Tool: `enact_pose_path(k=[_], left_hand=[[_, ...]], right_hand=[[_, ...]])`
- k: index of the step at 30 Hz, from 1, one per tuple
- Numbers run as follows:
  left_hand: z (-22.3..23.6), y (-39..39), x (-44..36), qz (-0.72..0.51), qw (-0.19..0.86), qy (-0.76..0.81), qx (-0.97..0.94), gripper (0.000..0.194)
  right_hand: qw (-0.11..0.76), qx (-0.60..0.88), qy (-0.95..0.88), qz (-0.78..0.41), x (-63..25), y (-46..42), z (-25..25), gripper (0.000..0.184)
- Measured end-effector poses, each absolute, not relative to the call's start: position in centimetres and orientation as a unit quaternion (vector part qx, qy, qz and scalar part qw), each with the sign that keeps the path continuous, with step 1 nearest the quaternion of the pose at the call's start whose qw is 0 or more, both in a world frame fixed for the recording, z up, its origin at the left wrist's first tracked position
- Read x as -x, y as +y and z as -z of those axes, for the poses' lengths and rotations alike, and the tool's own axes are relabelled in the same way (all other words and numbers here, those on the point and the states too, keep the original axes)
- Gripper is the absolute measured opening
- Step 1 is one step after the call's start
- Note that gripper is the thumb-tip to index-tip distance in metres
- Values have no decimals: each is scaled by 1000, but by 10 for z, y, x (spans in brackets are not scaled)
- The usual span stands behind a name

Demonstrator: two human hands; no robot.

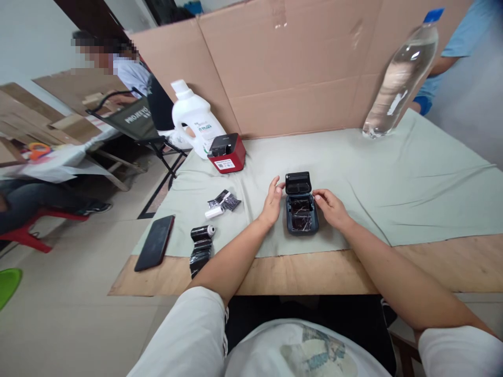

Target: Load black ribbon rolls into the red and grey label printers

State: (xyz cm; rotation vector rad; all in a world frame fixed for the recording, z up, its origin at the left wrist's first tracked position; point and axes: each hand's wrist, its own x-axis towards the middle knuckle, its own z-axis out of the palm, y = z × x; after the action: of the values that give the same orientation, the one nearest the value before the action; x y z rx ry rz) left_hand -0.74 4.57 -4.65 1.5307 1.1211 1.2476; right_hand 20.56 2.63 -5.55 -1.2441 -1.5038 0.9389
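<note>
A small dark blue-grey printer-like box (302,219) lies on the grey-green cloth (393,173) with its lid (297,183) flipped up and a dark shiny roll showing inside. My left hand (272,201) rests against its left side, fingers curved, fingertips by the lid hinge. My right hand (330,207) touches its right side, fingers bent toward the box. Neither hand visibly holds anything.
Left of my arm lie a black ribbon roll (201,246), a small white tube with torn black wrapper (222,204) and a black phone (155,242). Behind stand a red-and-black box (227,152), a white jug (194,118), a clear water bottle (403,73) and a cardboard wall (294,63). Other people sit nearby.
</note>
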Motion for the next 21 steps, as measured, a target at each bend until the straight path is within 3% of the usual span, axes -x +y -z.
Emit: enact_pose_path(k=[3, 12, 17, 21], left_hand=[[44, 44, 6, -520, 446, 433, -586, 72], [42, 44, 5, -546, 405, 406, -610, 48], [46, 44, 3, -491, 407, 431, -639, 45], [43, 42, 3, -471, 375, 417, -681, 46]], right_hand=[[477, 507, -599, -396, -206, 27, 57, 45], [473, 514, -612, -371, -208, 28, 59, 50], [473, 451, -718, -239, -206, 12, 38, 44], [419, 340, -835, -109, -204, 1, 23, 31]])
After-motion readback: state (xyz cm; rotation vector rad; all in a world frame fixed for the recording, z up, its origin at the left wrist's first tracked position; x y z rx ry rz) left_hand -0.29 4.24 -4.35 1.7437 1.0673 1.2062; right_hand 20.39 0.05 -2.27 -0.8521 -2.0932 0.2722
